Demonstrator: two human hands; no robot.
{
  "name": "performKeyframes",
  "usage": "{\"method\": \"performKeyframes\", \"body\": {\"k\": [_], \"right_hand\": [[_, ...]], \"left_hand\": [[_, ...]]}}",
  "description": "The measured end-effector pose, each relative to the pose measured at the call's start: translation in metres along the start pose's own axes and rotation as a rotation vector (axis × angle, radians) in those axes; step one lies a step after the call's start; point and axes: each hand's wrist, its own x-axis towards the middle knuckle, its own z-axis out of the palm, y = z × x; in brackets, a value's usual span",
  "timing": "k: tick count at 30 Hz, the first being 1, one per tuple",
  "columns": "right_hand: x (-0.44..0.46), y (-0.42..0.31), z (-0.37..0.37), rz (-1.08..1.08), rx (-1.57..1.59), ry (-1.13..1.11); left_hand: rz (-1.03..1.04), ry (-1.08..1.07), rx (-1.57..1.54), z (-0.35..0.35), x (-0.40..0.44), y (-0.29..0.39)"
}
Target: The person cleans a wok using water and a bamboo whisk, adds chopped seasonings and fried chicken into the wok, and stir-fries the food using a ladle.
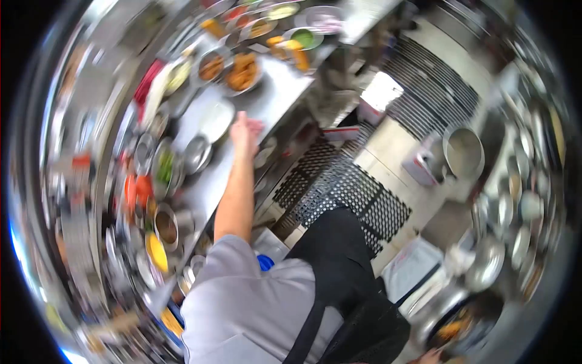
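My left hand (245,132) stretches out over the steel worktop (276,85), smeared by motion. Close beside its fingers lies a white plate (217,120); whether they touch, I cannot tell. Just beyond the hand stands a metal bowl of orange food (242,73), with a smaller bowl of brownish-orange food (211,67) next to it. At the bottom edge, part of my right hand (431,357) shows near a dark wok (464,324) with orange food in it. The frame edge cuts off most of that hand, and its grip is hidden.
Bowls of green pieces (164,167) and yellow food (157,252) line the worktop on the left. Black perforated mats (357,194) cover part of the tiled floor. A large metal pot (463,151) stands on the right, near a shelf of metalware (515,200).
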Motion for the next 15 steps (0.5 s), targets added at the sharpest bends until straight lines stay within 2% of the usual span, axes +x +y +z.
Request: {"method": "performKeyframes", "body": {"k": [1,2,3,5,6,7,9,10,11,12,14,15], "right_hand": [[-0.016,0.022,0.000,-0.007,0.000,0.013],[-0.056,0.003,-0.022,0.074,0.094,0.109],[-0.082,-0.050,-0.072,0.224,0.280,-0.028],[-0.118,-0.102,-0.126,0.243,0.287,-0.018],[-0.137,-0.115,-0.144,0.370,0.509,-0.076],[-0.156,-0.129,-0.162,0.514,0.719,-0.110],[-0.169,-0.151,-0.177,0.647,0.871,-0.150],[-0.170,-0.141,-0.154,0.643,0.975,-0.153],[-0.164,-0.135,-0.128,0.682,1.015,-0.125],[-0.154,-0.123,-0.097,0.710,1.059,-0.097],[-0.132,-0.081,-0.023,0.672,0.941,0.033],[-0.119,-0.076,-0.015,0.664,0.860,0.105]], "left_hand": [[-0.061,0.139,-0.064,0.015,0.041,0.000],[-0.257,0.083,-0.098,0.002,0.093,-0.002],[-0.244,0.056,-0.119,-0.009,0.149,-0.012],[-0.219,0.002,-0.163,-0.010,0.230,-0.023],[-0.173,-0.158,-0.139,0.014,0.223,-0.009],[-0.172,-0.209,-0.057,0.029,0.220,-0.003],[-0.092,-0.291,0.308,0.038,0.201,-0.005],[0.109,-0.390,0.773,0.030,0.187,-0.004],[0.268,-0.433,1.068,0.022,0.176,-0.006],[0.301,-0.441,1.111,0.016,0.163,-0.005],[0.054,-0.401,0.326,0.036,0.118,-0.026],[-0.094,-0.304,0.141,0.037,0.100,-0.041]]}}
